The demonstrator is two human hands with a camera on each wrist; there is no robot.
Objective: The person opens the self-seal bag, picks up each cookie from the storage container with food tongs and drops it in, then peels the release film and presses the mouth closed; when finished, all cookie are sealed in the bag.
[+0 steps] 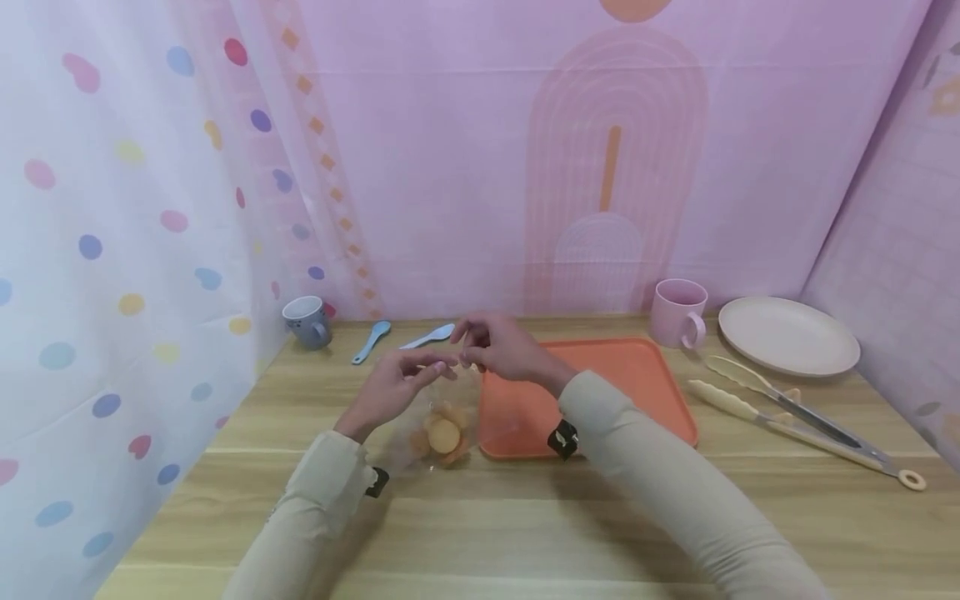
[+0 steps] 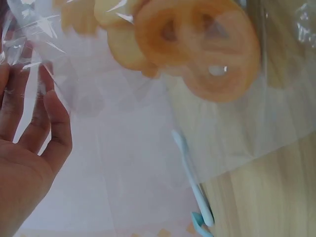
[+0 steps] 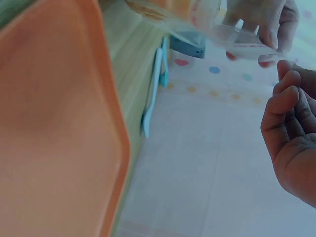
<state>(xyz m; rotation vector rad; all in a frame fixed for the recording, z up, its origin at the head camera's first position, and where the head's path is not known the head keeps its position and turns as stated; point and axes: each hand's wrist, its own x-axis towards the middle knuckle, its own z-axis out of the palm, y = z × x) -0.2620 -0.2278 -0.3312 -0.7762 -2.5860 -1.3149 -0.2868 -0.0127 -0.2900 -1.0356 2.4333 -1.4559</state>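
Observation:
A clear plastic bag hangs from both hands above the wooden table, just left of the orange tray. Inside it are several bread-like pieces, among them a brown pretzel and a round pale piece. My left hand pinches the bag's upper edge between thumb and fingers. Close beside it, my right hand pinches the same edge with curled fingers. In the right wrist view, the fingertips of the right hand nearly meet the left hand at the bag's corner.
A blue-grey cup, a light blue spoon and another light blue utensil lie at the back left. To the right are a pink mug, a beige plate and tongs. Patterned curtains surround the table.

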